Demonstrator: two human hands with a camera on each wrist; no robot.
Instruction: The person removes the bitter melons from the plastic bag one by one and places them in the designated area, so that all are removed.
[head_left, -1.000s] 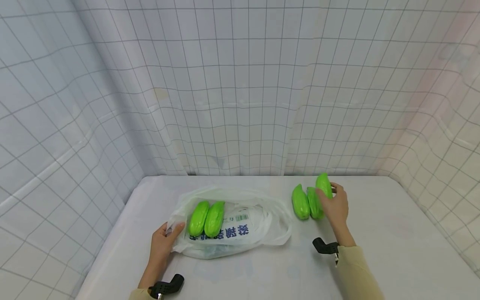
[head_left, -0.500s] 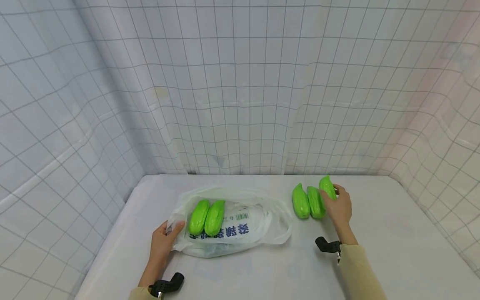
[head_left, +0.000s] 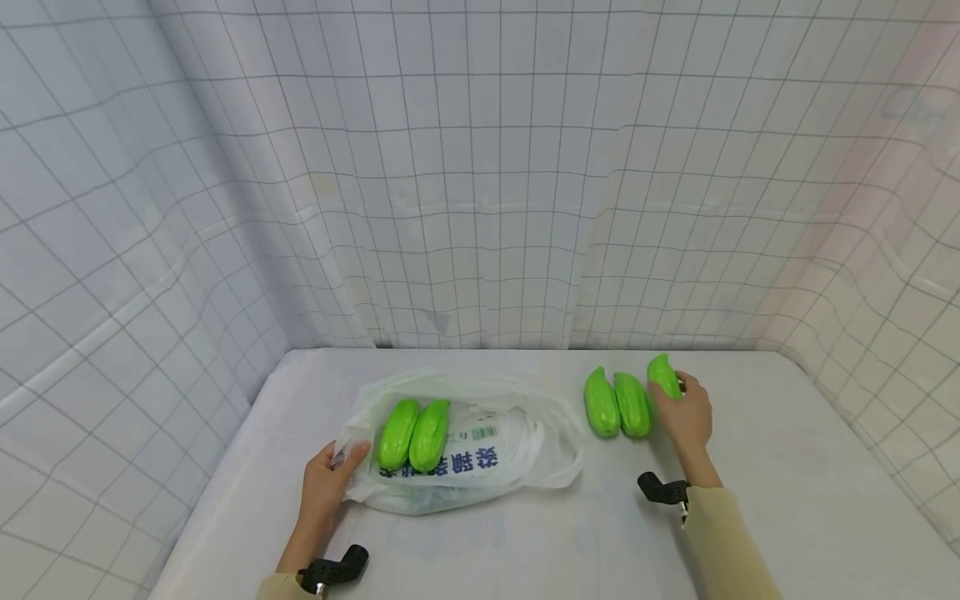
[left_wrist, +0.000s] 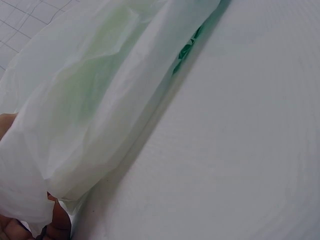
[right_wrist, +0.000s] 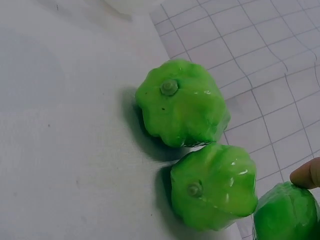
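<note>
My right hand (head_left: 690,414) grips a bright green ridged gourd (head_left: 664,377) between thumb and fingers, at the back right of the table. To its left lie two matching gourds, one on the outside (head_left: 602,403) and one in the middle (head_left: 633,405). In the right wrist view their blunt, stemmed ends face the camera, and a fingertip (right_wrist: 306,174) presses the held gourd (right_wrist: 285,214). At the left, my left hand (head_left: 326,483) pinches the edge of a white plastic bag (head_left: 517,479). Two more gourds (head_left: 429,437) rest side by side in the bag's open mouth.
A white cloth covers the table (head_left: 562,550). Behind it and at both sides hangs a white curtain (head_left: 480,208) with a grid of dark lines. Blue printed characters and a green barcode show on the bag. Each wrist wears a black camera mount (head_left: 662,489).
My right hand has moved right and slightly nearer with its gourd, widening the gap from the middle one. My left hand and the bag have stayed in place.
</note>
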